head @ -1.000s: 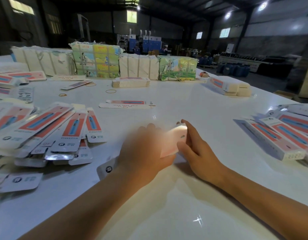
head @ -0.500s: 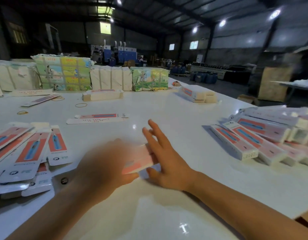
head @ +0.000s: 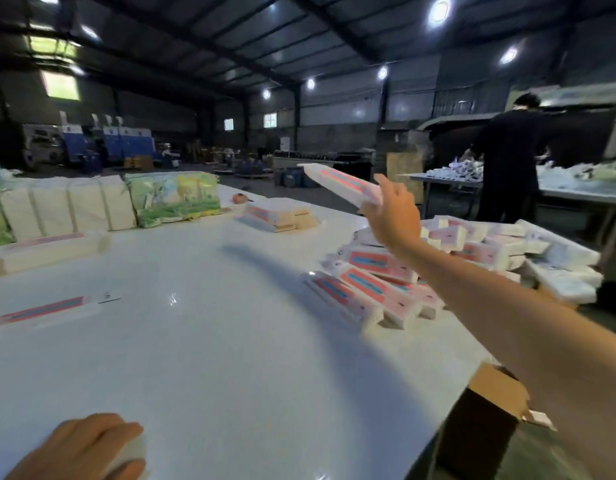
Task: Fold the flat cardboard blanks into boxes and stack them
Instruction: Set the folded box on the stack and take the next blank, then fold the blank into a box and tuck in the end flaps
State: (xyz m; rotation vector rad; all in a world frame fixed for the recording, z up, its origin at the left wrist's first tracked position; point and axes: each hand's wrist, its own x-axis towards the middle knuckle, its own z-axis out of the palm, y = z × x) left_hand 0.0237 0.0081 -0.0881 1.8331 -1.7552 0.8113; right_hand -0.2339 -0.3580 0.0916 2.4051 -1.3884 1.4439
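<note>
My right arm reaches out straight and raised, the right hand gripping a folded box above the table. My left hand sits low near me, fingers curled over something white.

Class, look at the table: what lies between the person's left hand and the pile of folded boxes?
Bare white table lies between the left hand and pile of folded boxes, per the head view.

We see a long white folded box with a red-and-blue panel, raised in the air and tilted, gripped at its near end by the right hand. Below it, a loose pile of like boxes lies on the white surface; a flat blank lies at left.
</note>
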